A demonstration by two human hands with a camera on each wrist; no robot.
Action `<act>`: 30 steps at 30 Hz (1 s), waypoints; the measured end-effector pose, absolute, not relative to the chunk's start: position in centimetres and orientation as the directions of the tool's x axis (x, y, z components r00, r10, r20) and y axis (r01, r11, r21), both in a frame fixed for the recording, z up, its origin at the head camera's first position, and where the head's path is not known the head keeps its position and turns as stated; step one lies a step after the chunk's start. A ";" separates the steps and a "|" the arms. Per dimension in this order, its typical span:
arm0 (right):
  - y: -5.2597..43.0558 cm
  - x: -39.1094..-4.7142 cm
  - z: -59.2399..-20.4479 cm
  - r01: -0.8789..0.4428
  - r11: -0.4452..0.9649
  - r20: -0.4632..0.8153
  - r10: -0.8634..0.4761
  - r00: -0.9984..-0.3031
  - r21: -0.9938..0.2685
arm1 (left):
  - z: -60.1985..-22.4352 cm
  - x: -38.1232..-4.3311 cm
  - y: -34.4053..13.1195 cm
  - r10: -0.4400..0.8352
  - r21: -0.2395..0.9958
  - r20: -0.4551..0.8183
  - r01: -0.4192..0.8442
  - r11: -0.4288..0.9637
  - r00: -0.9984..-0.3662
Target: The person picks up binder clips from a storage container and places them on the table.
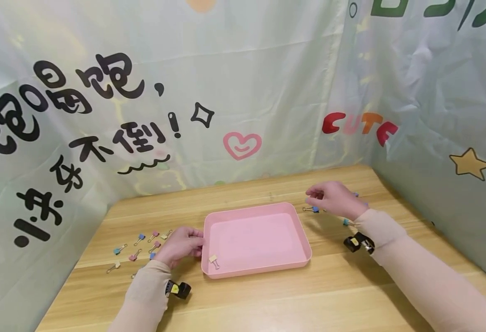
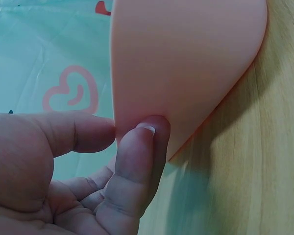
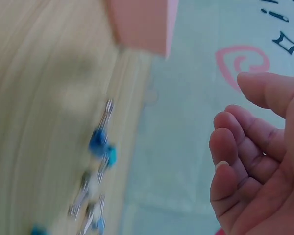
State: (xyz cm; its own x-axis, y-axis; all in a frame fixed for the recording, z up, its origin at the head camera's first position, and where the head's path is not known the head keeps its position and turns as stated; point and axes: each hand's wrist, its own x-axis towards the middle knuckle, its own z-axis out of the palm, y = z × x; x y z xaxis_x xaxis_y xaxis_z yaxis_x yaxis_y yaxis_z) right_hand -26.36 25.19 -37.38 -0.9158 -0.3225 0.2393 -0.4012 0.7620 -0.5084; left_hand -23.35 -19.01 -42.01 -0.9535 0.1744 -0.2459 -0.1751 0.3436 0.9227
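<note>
A shallow pink tray [image 1: 259, 210] lies on the wooden table, with a pale yellow binder clip [image 1: 213, 259] in its near left corner. At the tray's left wall is my left hand [image 1: 180, 244]; in the left wrist view its thumb meets the rim and its bent fingertips [image 2: 132, 152] press the outer wall. My right hand [image 1: 337, 198] hovers over the table right of the tray, fingers loosely bent and holding nothing. Below it lies a blue binder clip [image 1: 315, 209]; several other clips [image 3: 99, 142] show in the right wrist view, some hidden by the hand in the head view.
Several coloured binder clips [image 1: 135, 255] are scattered left of the tray, partly behind the left forearm. A teal clip [image 1: 346, 222] lies by the right wrist. Printed cloth [image 1: 243, 92] hangs around the table's back and sides.
</note>
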 end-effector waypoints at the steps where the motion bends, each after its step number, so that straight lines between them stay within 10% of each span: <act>1: 24.6 -26.5 -37.4 -0.409 0.750 0.242 -0.331 -0.912 -0.520 | -42.0 -23.3 -19.0 0.173 0.923 -0.246 -0.175 0.343 -0.954; 30: 7.3 -28.8 -39.5 -0.639 0.588 0.126 -0.680 -0.723 -0.496 | -42.2 -23.6 -19.0 0.156 0.917 -0.258 -0.191 0.350 -0.954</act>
State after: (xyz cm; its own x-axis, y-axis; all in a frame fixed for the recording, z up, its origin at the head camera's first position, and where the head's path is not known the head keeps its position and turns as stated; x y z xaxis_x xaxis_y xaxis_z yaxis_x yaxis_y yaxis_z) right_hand -28.83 7.26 -39.54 -0.7225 -0.6798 0.1259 -0.6393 0.5876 -0.4960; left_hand -23.58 -18.97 -42.19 -0.9537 0.1556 -0.2575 -0.1905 0.3500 0.9172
